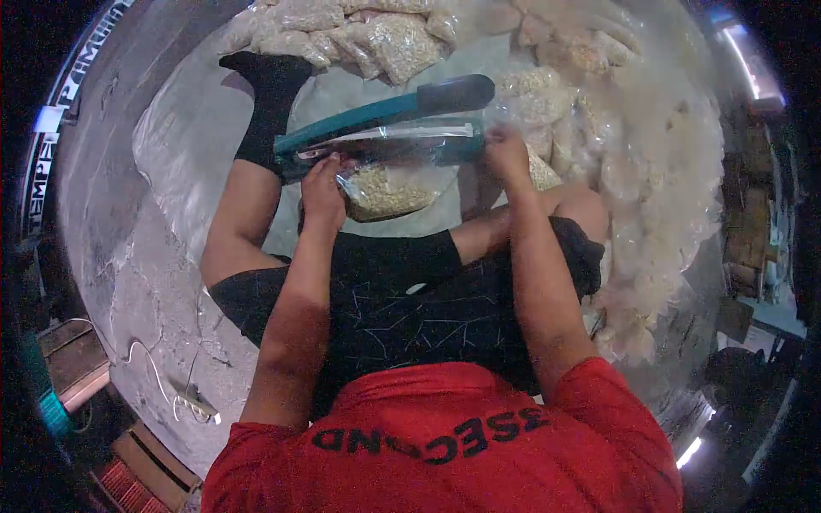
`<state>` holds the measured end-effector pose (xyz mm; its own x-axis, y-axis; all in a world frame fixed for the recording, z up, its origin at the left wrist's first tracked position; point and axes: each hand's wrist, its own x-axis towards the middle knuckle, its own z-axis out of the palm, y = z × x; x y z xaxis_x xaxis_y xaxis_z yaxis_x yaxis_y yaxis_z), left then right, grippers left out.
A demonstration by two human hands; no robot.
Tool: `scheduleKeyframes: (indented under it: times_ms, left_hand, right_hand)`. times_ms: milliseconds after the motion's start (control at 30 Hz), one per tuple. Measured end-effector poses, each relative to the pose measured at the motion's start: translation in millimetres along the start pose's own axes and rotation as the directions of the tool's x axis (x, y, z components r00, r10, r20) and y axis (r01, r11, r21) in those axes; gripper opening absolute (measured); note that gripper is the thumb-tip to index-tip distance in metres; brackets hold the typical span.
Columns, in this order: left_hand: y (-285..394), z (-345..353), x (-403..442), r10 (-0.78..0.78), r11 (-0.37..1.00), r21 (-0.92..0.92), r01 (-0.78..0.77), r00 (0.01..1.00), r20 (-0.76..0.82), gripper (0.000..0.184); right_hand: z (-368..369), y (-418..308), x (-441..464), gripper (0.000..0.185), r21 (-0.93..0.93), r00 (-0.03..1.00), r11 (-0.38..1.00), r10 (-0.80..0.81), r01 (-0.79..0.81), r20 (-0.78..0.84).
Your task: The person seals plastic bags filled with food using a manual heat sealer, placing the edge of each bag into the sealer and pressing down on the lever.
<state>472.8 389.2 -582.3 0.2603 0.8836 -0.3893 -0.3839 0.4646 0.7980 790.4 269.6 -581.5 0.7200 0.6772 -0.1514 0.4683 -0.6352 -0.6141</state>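
A teal hand-lever bag sealer (pixel 342 135) lies across in front of me, its arm with the dark grey handle (pixel 456 94) raised off the pale sealing strip. A clear plastic bag (pixel 389 193) with pale beans or grains in its bottom hangs on my side of the sealer, and its upper part lies across the strip. My left hand (pixel 323 195) pinches the bag's left edge by the sealer's front. At the sealer's right end, my right hand (pixel 509 156) is closed on the bag's right upper edge. The fingertips are partly hidden.
Several filled clear bags (pixel 398 44) are heaped at the back, and more (pixel 654 197) lie along the right on a plastic sheet (pixel 184 145). My legs flank the sealer. A white cord with a power strip (pixel 197 406) lies on the floor at left.
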Motion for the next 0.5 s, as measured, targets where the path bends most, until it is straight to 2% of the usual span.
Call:
scheduleKeyframes:
  times_ms: [100,167,267,400,500]
  left_hand:
    - [1.5,-0.3,0.0,-0.018,1.0,0.013,0.017,1.0,0.007,0.019]
    - [0.3,-2.9,-0.3,-0.01,1.0,0.027,0.009,1.0,0.026,0.019]
    - [-3.0,-7.8,3.2,0.015,0.999,0.04,-0.018,0.998,0.064,0.022]
    - [-3.9,-8.2,3.7,0.011,0.997,0.07,-0.014,0.999,0.045,0.025]
    - [2.7,3.3,-2.7,0.009,0.999,0.048,-0.009,1.0,0.004,0.024]
  right_hand:
    - [-0.4,-1.6,-1.9,0.033,0.048,1.0,0.999,0.01,-0.011,0.006]
    - [3.0,2.6,8.4,0.036,-0.154,0.995,0.988,0.038,-0.024,0.088]
    - [4.0,2.5,6.3,0.037,-0.18,0.999,0.983,0.036,-0.028,0.04]
    - [5.7,2.3,4.0,0.04,-0.057,0.999,0.998,0.029,-0.031,-0.026]
    - [6.9,7.8,11.6,0.04,-0.014,0.995,0.997,0.076,-0.075,0.057]
